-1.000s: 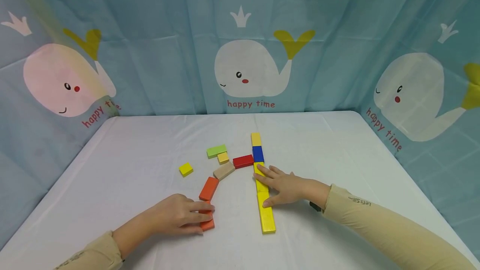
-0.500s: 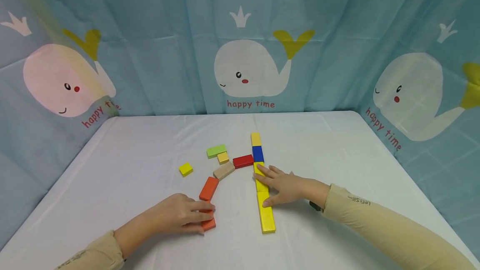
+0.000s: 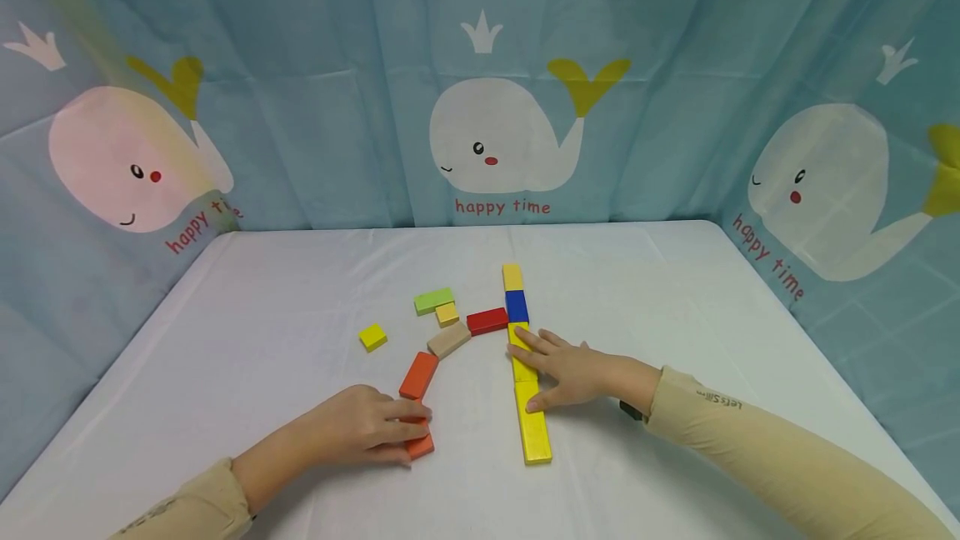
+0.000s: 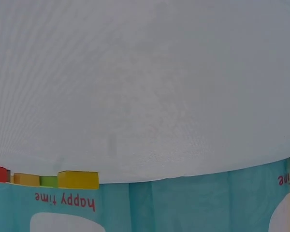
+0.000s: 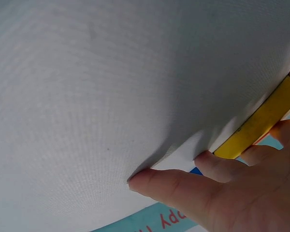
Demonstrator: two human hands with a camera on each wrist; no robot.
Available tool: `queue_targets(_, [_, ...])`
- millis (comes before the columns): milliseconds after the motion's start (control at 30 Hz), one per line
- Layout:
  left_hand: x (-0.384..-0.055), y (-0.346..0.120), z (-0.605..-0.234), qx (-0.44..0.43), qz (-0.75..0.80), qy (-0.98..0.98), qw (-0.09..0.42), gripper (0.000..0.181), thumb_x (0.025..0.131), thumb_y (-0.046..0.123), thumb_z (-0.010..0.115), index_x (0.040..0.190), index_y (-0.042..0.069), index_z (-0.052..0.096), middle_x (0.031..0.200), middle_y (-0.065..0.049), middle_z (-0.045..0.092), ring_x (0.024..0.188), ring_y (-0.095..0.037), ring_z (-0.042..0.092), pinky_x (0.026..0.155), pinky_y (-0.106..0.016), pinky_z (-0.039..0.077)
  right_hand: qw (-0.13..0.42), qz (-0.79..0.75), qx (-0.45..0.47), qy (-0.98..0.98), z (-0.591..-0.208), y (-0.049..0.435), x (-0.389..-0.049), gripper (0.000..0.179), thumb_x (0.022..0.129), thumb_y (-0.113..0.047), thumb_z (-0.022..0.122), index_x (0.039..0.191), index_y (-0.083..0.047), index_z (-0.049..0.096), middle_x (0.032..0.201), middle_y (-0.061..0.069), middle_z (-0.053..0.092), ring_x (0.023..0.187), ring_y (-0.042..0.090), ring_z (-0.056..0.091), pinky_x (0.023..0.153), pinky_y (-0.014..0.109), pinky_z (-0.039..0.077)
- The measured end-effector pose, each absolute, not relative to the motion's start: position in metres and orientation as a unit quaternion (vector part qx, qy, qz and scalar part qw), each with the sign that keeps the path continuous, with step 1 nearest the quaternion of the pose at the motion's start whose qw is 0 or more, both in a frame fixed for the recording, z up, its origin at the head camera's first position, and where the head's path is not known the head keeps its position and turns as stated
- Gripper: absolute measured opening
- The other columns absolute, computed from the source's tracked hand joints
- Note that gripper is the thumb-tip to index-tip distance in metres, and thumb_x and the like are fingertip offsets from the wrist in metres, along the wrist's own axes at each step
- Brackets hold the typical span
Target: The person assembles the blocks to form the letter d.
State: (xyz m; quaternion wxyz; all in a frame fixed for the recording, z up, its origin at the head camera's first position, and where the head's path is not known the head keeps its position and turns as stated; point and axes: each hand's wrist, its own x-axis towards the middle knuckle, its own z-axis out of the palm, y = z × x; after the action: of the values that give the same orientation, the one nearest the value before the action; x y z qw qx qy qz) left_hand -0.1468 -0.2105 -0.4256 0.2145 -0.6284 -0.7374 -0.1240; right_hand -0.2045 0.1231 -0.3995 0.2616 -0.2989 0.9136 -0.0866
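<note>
My left hand (image 3: 360, 426) grips an orange block (image 3: 420, 447), fingers over its top and thumb along its near side; much of it is hidden. A second orange block (image 3: 418, 375) lies end to end with it. From there a curve runs through a beige block (image 3: 449, 340) and a red block (image 3: 487, 322) to a straight row. My right hand (image 3: 573, 373) rests with straight, spread fingers on two yellow blocks, the far one partly covered and the near yellow block (image 3: 535, 436) mostly bare. In the right wrist view a yellow block (image 5: 261, 118) shows beyond the fingers.
At the row's far end lie a blue block (image 3: 517, 307) and a pale yellow block (image 3: 512, 277). Left of them are a green block (image 3: 433, 301), a small pale yellow block (image 3: 447, 315) and a yellow block (image 3: 372, 337). Whale-print curtains (image 3: 330, 107) border the white table (image 3: 660, 290).
My left hand has shifted slightly to the right with the orange block in its grip. The right hand and the other blocks stay in place.
</note>
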Motion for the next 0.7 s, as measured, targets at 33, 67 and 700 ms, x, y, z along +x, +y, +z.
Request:
queue_targets(33, [-0.1470,-0.2104,-0.4254,-0.630,-0.121,-0.736,0.215,0.032,0.085,0.039,0.076,0.104,0.013,0.076,0.108,0.001,0.070,0.072,-0.005,0.066,0.061,-0.014,0.048,0.261,-0.087,-0.299,0.914,-0.3994,0.1231,-0.2045,0.086,0.084,-0.058,0.065,0.155,-0.032,0.024,0.163,-0.006,0.004,0.147,0.030,0.008,0.100,0.075,0.019])
queue_targets(67, [-0.1471,-0.2102,-0.4253,-0.631,-0.120,-0.736,0.216,0.032,0.085,0.039,0.075,0.104,0.013,0.075,0.108,0.001,0.070,0.072,-0.005,0.066,0.061,-0.014,0.048,0.260,-0.087,-0.299,0.914,-0.3995,0.1232,-0.2045,0.086,0.084,-0.058,0.065,0.155,-0.032,0.025,0.163,-0.007,0.004,0.147,0.030,0.008,0.099,0.075,0.019])
queue_targets(700, [-0.1485,-0.2106,-0.4260,-0.634,-0.115,-0.734,0.212,0.030,0.090,0.039,0.070,0.105,0.014,0.075,0.109,0.001,0.069,0.070,-0.004,0.065,0.060,-0.012,0.046,0.259,-0.090,-0.301,0.913,-0.4000,0.1236,-0.2045,0.086,0.084,-0.057,0.065,0.155,-0.031,0.025,0.163,-0.007,0.005,0.147,0.031,0.009,0.100,0.075,0.019])
